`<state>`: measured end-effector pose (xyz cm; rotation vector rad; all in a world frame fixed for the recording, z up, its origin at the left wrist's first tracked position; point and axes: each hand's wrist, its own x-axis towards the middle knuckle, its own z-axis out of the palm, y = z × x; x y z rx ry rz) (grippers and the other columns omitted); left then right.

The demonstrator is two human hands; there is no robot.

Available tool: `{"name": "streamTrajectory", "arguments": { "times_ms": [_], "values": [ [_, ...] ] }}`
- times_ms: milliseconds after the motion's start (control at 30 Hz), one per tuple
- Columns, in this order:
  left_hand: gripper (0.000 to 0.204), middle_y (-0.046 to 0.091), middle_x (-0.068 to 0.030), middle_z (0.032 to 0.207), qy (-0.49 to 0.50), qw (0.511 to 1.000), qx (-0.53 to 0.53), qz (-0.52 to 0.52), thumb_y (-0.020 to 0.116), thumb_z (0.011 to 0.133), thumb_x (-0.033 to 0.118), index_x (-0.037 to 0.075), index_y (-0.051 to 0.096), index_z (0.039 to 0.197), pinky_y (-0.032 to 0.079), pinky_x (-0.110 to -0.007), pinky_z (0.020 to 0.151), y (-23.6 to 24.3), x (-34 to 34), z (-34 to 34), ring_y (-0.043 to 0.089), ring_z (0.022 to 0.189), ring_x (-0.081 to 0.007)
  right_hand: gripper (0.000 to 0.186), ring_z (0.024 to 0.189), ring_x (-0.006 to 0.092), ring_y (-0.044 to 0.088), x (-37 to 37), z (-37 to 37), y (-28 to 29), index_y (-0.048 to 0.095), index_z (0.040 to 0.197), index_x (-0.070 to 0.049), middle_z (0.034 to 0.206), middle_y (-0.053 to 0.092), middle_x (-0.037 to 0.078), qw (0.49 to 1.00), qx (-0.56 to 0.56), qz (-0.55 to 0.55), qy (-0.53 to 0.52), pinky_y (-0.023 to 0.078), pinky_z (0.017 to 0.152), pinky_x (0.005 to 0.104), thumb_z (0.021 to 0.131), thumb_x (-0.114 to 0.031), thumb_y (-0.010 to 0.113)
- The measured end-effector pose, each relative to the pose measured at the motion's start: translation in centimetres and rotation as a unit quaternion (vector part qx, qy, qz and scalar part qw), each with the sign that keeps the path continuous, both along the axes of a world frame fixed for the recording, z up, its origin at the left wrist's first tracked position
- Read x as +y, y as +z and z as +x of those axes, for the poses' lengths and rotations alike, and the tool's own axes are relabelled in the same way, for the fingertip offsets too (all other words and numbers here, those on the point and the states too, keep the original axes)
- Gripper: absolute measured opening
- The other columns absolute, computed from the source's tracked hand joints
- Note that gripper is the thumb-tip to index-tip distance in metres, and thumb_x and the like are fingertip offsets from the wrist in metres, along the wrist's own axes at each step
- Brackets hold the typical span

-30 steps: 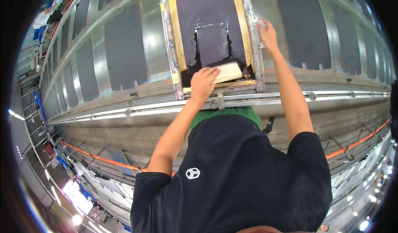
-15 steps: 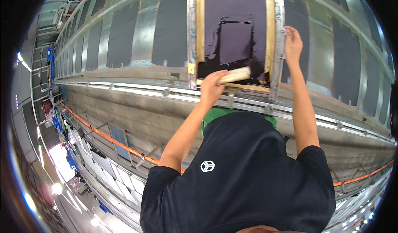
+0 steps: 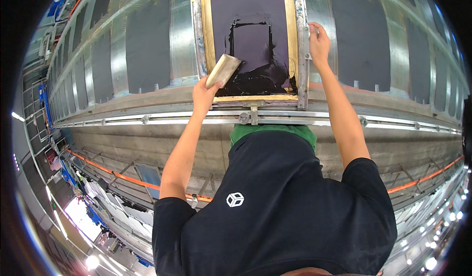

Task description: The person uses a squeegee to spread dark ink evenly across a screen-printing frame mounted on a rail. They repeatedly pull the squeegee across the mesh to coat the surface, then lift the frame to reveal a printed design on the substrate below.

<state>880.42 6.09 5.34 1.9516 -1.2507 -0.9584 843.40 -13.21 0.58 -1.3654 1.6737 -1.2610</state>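
Observation:
My left hand [image 3: 202, 95] is closed round one end of a squeegee [image 3: 223, 71] with a pale, wood-coloured handle. It leans over the lower left of a printing screen, its far edge at the dark wet ink [image 3: 258, 78]. The screen frame [image 3: 301, 55] has metal side rails and yellow tape round a dark purple mesh [image 3: 246, 3]. Ink lines mark out a rectangle on the mesh, with a thick smear below it. My right hand [image 3: 319, 42] has its fingers curled at the outer edge of the right rail; their hold is partly hidden.
The screen lies across a long table with dark grey panels [image 3: 361, 45] between shiny lighter strips [image 3: 183, 40]. A metal rail [image 3: 324, 121] with several fittings runs along the near edge, where a bracket [image 3: 254, 115] joins the screen. An orange bar [image 3: 123, 176] runs behind me.
The screen has shifted right along the table, with my right hand still at its rail. The squeegee has swung from nearly level to a steep slant at the lower left.

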Motion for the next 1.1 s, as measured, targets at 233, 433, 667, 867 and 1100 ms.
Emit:
{"name": "streamTrajectory", "arguments": {
  "times_ms": [233, 433, 667, 867, 1100],
  "values": [
    [0.045, 0.074, -0.0120, 0.090, -0.312, 0.915, 0.014, 0.256, 0.086, 0.077, 0.020, -0.002, 0.073, 0.114, 0.054, -0.033, 0.069, 2.1, -8.5, -2.4, 0.066, 0.077, -0.0180, 0.025, 0.061, 0.0171, 0.045, 0.5, 1.3, 0.9, 0.072, 0.116, -0.013, 0.063, 0.049, 0.006, 0.998, 0.049, 0.049, -0.010, 0.043, 0.063, 0.0354, 0.104, -0.031, 0.060],
    [0.048, 0.075, -0.0088, 0.091, -0.387, 0.864, 0.090, 0.310, 0.087, 0.073, 0.014, 0.001, 0.075, 0.117, 0.055, -0.031, 0.068, 1.8, -16.1, -1.0, 0.068, 0.081, -0.0165, 0.029, 0.083, 0.0262, 0.062, -0.2, -0.3, 1.2, 0.073, 0.121, -0.017, 0.091, 0.067, 0.013, 0.966, 0.252, 0.040, 0.034, 0.050, 0.079, 0.0407, 0.102, -0.036, 0.061],
    [0.033, 0.077, -0.0138, 0.099, -0.256, 0.956, -0.141, -0.023, 0.081, 0.078, 0.016, 0.009, 0.079, 0.110, 0.056, -0.042, 0.085, 3.8, -18.5, -2.3, 0.073, 0.090, -0.0352, 0.039, 0.108, 0.0271, 0.063, -0.1, 7.9, 9.7, 0.074, 0.122, -0.018, 0.121, 0.069, 0.006, 0.891, 0.356, -0.139, 0.245, 0.048, 0.094, 0.0431, 0.089, -0.037, 0.076],
    [0.038, 0.076, -0.0072, 0.110, -0.242, 0.930, -0.184, -0.207, 0.076, 0.073, 0.001, 0.012, 0.078, 0.109, 0.055, -0.039, 0.094, 0.0, -13.7, -4.3, 0.069, 0.106, -0.0286, 0.042, 0.109, 0.0254, 0.061, 3.3, 8.5, 6.5, 0.073, 0.119, -0.015, 0.123, 0.069, 0.002, 0.867, 0.385, -0.054, 0.312, 0.045, 0.093, 0.0427, 0.078, -0.020, 0.080],
    [0.049, 0.076, -0.0021, 0.119, -0.264, 0.921, -0.196, -0.207, 0.078, 0.067, -0.004, 0.016, 0.078, 0.111, 0.055, -0.038, 0.096, -0.3, -3.4, -5.2, 0.070, 0.111, -0.0250, 0.047, 0.110, 0.0241, 0.058, 14.1, 7.1, 7.2, 0.072, 0.121, -0.015, 0.122, 0.068, 0.000, 0.873, 0.357, -0.011, 0.331, 0.043, 0.091, 0.0416, 0.075, -0.013, 0.080]
  ]
}}
